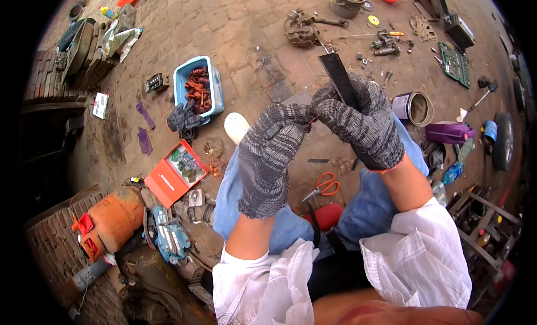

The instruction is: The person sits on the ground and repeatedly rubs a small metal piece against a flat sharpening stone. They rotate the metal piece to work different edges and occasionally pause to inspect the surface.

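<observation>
Both my hands wear grey knitted gloves and are raised over my knees in blue trousers. My right hand [363,123] is closed around a flat dark rectangular bar [337,73] that sticks up and away from the fist. My left hand [271,151] reaches across to the bar's lower end, its fingertips pinching there next to the right thumb. The bar's lower part is hidden inside the gloves. Orange-handled scissors [323,186] lie on the brick ground between my legs.
On the brick paving lie a blue tub of reddish parts [197,87], a spare grey glove [183,119], an orange box of small pieces [174,172], an orange gas cylinder [109,221], an open tin can [417,108], a green circuit board [454,64] and scattered tools and metal parts.
</observation>
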Demonstrator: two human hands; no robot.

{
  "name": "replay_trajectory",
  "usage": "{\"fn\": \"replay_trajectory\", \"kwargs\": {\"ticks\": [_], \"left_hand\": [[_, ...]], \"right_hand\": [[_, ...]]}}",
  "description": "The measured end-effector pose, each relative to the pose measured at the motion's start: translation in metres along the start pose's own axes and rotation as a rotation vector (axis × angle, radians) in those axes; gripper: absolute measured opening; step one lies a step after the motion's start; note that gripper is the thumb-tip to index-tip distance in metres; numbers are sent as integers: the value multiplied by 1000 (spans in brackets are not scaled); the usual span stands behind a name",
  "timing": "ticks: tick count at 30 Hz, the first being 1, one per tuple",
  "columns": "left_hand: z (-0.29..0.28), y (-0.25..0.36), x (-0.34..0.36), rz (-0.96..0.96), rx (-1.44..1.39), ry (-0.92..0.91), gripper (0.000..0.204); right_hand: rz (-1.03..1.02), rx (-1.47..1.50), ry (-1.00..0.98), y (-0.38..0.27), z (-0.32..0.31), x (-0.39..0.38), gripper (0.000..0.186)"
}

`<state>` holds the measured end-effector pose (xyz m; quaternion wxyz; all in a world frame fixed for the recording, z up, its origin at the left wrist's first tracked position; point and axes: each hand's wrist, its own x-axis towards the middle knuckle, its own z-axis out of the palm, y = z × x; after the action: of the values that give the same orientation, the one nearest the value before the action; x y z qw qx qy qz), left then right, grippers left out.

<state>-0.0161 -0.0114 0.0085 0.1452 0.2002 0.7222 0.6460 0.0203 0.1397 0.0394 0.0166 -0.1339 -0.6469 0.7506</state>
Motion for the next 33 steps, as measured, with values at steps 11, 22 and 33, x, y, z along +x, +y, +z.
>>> {"fn": "replay_trajectory", "kwargs": {"ticks": [11,22,33], "left_hand": [[8,5,-2,-14,-269,16,32],[9,6,-6,-167,-243,80,15],[0,-17,-2,-210,-333,26,19]], "right_hand": [[-83,-69,212,18,-1,7,17],[-162,-289,34,11,-12,5,20],[-519,-459,239,18,-10,6,29]]}}
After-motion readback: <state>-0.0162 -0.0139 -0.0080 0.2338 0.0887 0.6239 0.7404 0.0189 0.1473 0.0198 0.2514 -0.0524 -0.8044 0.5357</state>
